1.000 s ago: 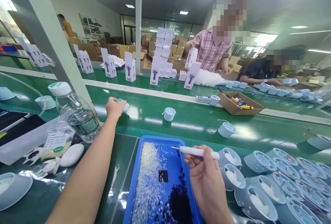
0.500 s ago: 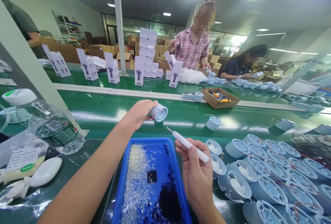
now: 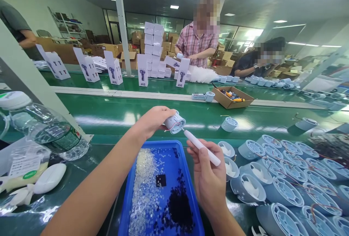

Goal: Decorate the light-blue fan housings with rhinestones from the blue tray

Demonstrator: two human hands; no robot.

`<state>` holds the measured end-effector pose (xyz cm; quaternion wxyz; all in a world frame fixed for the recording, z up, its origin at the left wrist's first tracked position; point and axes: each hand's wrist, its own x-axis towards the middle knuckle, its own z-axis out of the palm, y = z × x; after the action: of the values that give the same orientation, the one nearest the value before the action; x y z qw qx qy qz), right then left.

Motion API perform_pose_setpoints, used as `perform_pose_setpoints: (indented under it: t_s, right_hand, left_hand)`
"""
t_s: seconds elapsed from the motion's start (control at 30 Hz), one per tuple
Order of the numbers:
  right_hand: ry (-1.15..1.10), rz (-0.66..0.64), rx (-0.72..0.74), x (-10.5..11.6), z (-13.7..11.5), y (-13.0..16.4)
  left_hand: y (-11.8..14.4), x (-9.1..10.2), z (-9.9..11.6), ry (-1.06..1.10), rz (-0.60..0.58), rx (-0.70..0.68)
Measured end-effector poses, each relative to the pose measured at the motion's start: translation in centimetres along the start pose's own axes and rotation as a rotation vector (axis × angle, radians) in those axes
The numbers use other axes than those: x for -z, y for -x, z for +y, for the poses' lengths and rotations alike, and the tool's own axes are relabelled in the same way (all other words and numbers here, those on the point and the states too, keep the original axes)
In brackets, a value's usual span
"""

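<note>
My left hand (image 3: 154,122) is closed around a small light-blue fan housing (image 3: 175,122), its open round face tilted toward me and a thin red wire hanging along it. Between the fingers of my right hand (image 3: 208,170) is a white pen-shaped tool (image 3: 202,147) with a thin metal tip. That tip points at the housing's open face; whether it touches, I cannot tell. Below both hands lies a blue tray (image 3: 169,158) with tiny clear ring-like pieces (image 3: 144,188) on its left, tiny black pieces (image 3: 180,207) on its right, and a black square (image 3: 160,180).
Many light-blue housings (image 3: 285,190) crowd the right side, some with white parts inside. One housing (image 3: 229,124) sits on the green belt (image 3: 131,114). Beyond are a cardboard box (image 3: 233,100), white cartons and two people. A water bottle (image 3: 54,134) lies at left.
My left hand has moved slightly right with the housing and turned it, and the tool's tip is now at its open face. Across the belt, a person's hands have lowered toward a carton.
</note>
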<state>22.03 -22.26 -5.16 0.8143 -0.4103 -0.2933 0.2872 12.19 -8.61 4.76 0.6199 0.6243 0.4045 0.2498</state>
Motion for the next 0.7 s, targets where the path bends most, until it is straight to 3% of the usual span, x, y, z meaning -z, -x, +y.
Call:
perform_pose_setpoints:
  t_s: [0.7]
  right_hand:
    - [0.045,0.046,-0.018,-0.11,-0.16,0.04]
  left_hand:
    - [-0.31,-0.35,-0.35,0.005,-0.008,-0.028]
